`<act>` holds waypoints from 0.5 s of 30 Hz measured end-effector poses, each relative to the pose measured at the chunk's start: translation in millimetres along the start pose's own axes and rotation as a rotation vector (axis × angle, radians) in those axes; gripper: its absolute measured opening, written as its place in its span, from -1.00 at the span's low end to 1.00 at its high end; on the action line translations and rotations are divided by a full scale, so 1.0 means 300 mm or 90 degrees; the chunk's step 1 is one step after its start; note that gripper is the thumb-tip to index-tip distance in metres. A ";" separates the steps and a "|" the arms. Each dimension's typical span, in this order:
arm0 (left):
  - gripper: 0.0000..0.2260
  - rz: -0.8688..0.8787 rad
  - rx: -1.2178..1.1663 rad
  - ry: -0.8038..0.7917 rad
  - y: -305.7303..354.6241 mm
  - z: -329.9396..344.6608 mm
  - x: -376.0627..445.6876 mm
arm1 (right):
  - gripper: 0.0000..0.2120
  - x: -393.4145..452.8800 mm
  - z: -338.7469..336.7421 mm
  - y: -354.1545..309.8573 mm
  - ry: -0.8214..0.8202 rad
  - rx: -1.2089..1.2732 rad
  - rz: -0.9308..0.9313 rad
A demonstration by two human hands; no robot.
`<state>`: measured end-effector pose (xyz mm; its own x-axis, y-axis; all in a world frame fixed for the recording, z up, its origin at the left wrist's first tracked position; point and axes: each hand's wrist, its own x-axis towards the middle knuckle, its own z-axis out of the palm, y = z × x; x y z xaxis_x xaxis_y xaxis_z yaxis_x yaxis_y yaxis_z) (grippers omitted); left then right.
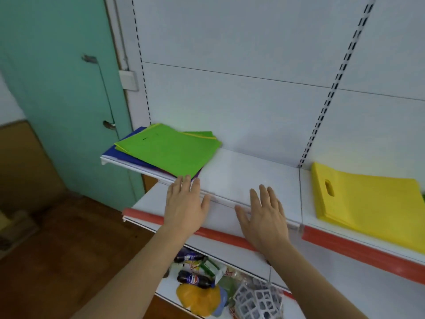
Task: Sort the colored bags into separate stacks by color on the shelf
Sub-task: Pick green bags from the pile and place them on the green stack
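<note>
Reaching toward the mixed pile [161, 155] at centre left of the shelf [253, 180], the left hand [186, 203] and right hand [264, 215] hover flat, fingers spread, holding nothing. Yellow bags [368, 203] lie stacked at right. Next step, likely: lift the green bag [167, 150] off the blue bags [117, 155].

Both hands, left [186, 203] and right [264, 217], reach forward, fingers flat.
</note>
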<state>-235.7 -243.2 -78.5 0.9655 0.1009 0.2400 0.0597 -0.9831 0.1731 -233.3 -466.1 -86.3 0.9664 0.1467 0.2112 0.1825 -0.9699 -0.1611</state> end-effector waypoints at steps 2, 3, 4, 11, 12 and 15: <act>-0.39 -0.009 -0.004 0.002 -0.083 -0.003 0.029 | -0.24 0.049 0.020 -0.088 -0.001 -0.003 -0.013; -0.39 -0.014 -0.005 0.005 -0.121 0.002 0.043 | -0.25 0.074 0.033 -0.124 -0.002 -0.008 -0.020; -0.40 -0.018 -0.006 0.006 -0.158 0.007 0.059 | -0.26 0.101 0.049 -0.157 0.000 -0.012 -0.027; -0.39 -0.047 0.027 -0.005 -0.436 0.003 0.251 | -0.28 0.385 0.162 -0.406 0.018 0.045 -0.046; -0.40 -0.048 0.036 -0.008 -0.474 -0.002 0.282 | -0.27 0.423 0.177 -0.446 0.011 0.044 -0.050; -0.40 -0.054 0.057 -0.014 -0.579 -0.014 0.387 | -0.28 0.540 0.218 -0.542 -0.009 0.032 -0.064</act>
<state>-135.0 -60.1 -76.6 0.9614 0.1817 0.2064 0.1627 -0.9810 0.1057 -94.6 -271.8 -88.9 0.9449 0.2462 0.2157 0.2877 -0.9390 -0.1886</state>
